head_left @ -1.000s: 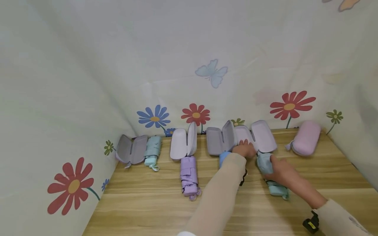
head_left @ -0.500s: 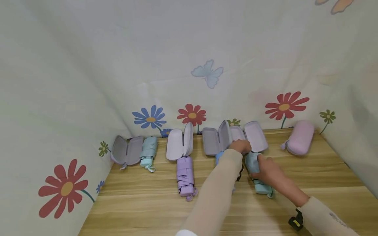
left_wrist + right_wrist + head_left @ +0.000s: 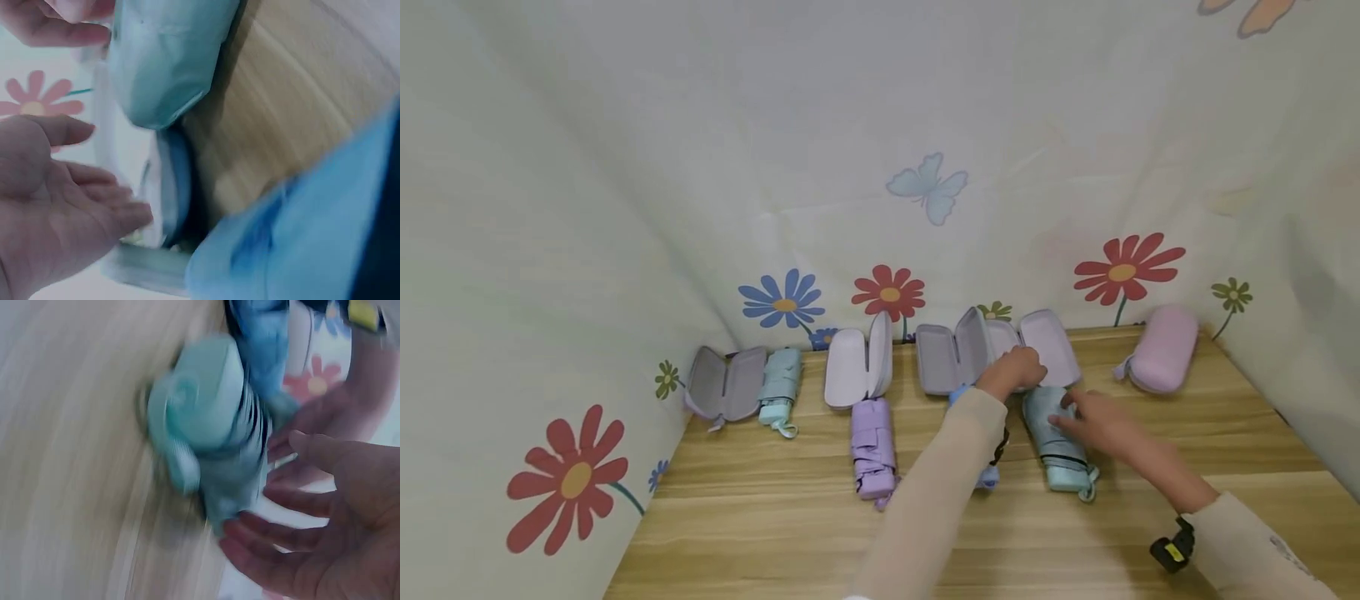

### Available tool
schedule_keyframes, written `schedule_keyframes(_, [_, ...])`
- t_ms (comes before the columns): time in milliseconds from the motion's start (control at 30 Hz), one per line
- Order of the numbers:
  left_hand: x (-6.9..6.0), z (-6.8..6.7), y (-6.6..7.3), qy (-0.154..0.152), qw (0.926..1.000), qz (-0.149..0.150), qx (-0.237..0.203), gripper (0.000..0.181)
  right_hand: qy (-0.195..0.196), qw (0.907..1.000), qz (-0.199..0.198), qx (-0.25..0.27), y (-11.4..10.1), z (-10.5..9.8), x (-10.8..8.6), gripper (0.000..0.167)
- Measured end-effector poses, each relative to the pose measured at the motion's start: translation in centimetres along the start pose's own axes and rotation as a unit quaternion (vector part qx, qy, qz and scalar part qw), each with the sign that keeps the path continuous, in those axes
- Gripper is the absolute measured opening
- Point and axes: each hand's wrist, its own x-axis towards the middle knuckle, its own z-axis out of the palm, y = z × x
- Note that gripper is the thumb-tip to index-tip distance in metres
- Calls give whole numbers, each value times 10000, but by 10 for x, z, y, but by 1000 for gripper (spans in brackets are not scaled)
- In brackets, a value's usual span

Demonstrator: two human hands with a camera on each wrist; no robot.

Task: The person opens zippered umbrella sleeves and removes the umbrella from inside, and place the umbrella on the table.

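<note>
In the head view, a grey-green folded umbrella [image 3: 1056, 442] lies at the right front, its handle towards me. My right hand [image 3: 1108, 425] is close beside it with fingers spread, and in the right wrist view that hand [image 3: 331, 512] is loosely extended along the umbrella [image 3: 215, 400]; contact is hard to tell. My left hand [image 3: 1015, 371] is over an open pink zip case [image 3: 1051, 350] just behind the umbrella. The left wrist view has its fingers [image 3: 103, 187] relaxed, holding nothing. A blue folded umbrella [image 3: 987, 479] is partly hidden under my left sleeve.
Further left on the wooden table [image 3: 760, 517] are a purple umbrella [image 3: 872, 450], a teal umbrella [image 3: 780, 383] and open cases: one grey [image 3: 951, 358], one whitish [image 3: 846, 367], one grey-purple [image 3: 745, 383]. A closed pink case [image 3: 1165, 350] lies at the far right by the patterned cloth wall.
My right hand has let go of the grey-green umbrella and drawn slightly right, its fingers opening. My left hand has risen a little over the pink case. The head view shifted slightly.
</note>
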Motion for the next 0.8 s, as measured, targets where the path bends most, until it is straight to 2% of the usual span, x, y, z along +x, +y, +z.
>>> schedule_keyframes(67, [-4, -4, 0, 175, 9990, 357, 180, 40, 342, 9992, -185, -93, 10, -9, -2, 32])
schedule_keyframes(133, [-12, -7, 2, 315, 9975, 533, 342, 46, 634, 9975, -234, -188, 18, -16, -5, 30])
schedule_keyframes(267, [-34, -7, 3, 738, 9908, 650, 926, 52, 1112, 9922, -213, -527, 31, -28, -8, 34])
schedule_keyframes(367, [-53, -2, 7, 950, 9849, 727, 1249, 52, 1520, 9846, -397, -767, 43, -34, -9, 36])
schedule_keyframes(500, [-71, 3, 14, 1010, 9817, 796, 1406, 55, 1938, 9733, -582, -1080, 58, -40, -11, 36])
schedule_keyframes(633, [-80, 7, 19, 1005, 9806, 792, 1486, 57, 1888, 9751, -345, -1113, 68, -48, -12, 38])
schedule_keyframes(800, [-86, 13, 25, 1054, 9802, 784, 1483, 56, 1883, 9747, -270, -1174, 82, -59, -16, 36])
